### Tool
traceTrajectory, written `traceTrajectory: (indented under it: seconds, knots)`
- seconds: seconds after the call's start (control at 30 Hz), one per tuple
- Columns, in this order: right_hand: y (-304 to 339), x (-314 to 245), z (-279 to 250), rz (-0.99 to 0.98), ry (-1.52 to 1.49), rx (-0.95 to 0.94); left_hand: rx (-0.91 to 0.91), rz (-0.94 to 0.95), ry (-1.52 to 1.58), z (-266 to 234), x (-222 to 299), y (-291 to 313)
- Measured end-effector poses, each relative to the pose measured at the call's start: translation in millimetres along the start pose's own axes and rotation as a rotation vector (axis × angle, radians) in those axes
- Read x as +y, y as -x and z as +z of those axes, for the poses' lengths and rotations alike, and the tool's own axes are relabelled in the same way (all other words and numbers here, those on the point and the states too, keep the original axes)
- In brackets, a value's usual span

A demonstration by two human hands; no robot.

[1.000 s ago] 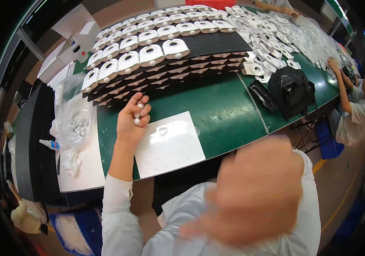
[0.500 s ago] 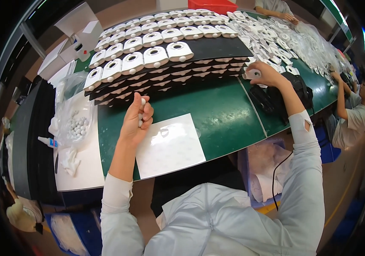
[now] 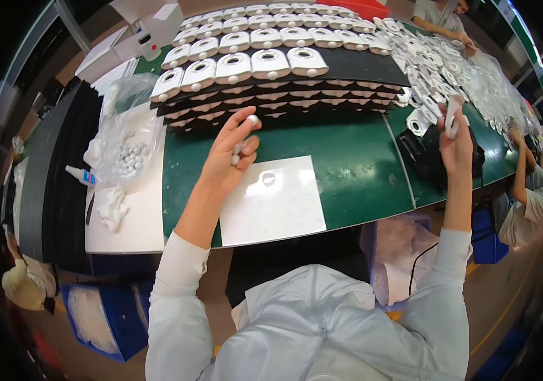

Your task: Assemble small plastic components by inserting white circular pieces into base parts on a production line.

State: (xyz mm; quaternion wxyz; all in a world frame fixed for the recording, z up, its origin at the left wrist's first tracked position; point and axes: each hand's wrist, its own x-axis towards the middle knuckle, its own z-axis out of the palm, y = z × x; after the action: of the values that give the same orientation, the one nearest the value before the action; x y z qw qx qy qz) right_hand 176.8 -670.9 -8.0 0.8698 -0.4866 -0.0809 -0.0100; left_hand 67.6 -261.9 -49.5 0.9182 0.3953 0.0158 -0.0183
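My left hand [image 3: 228, 155] is raised over the near side of the table, closed on several small white balls. One white ball [image 3: 253, 119] sits at the tips of the thumb and forefinger; other balls [image 3: 236, 154] are tucked under the curled fingers. On the right, my right hand [image 3: 457, 147] grips a white plastic part [image 3: 453, 116], seen nearly edge-on, above the table. Another loose white part with a round hole [image 3: 419, 121] lies beside that hand. Ahead, rows of similar white parts [image 3: 233, 68], each with a ball at its near edge, rest on stacked black boards [image 3: 354, 71].
A white sheet [image 3: 274, 209] lies on the green table [image 3: 367, 171]. To the left are a clear bag of white balls [image 3: 133, 152], a glue bottle [image 3: 81, 175] and black boards [image 3: 62, 184]. A heap of white parts [image 3: 436, 70] spreads at far right, with co-workers beyond.
My right hand has moved right, away from the stack's end, with a white part in its grip. My left fingers have straightened somewhat, bringing one ball to the fingertips. The whole view has shifted.
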Motion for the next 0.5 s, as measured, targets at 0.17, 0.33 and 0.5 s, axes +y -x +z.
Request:
traceTrajectory:
  seconds: [0.17,0.33,0.5]
  knots:
    - [67,34,90,0.061,0.794,-0.336,0.024,0.016,-0.036,-1,0,-5]
    - [83,76,139,-0.173,0.971,-0.570,0.036,0.020,-0.010,-4,1,-4]
    - [86,126,162,0.205,0.578,-0.534,0.028,0.022,0.015,-8,0,-6]
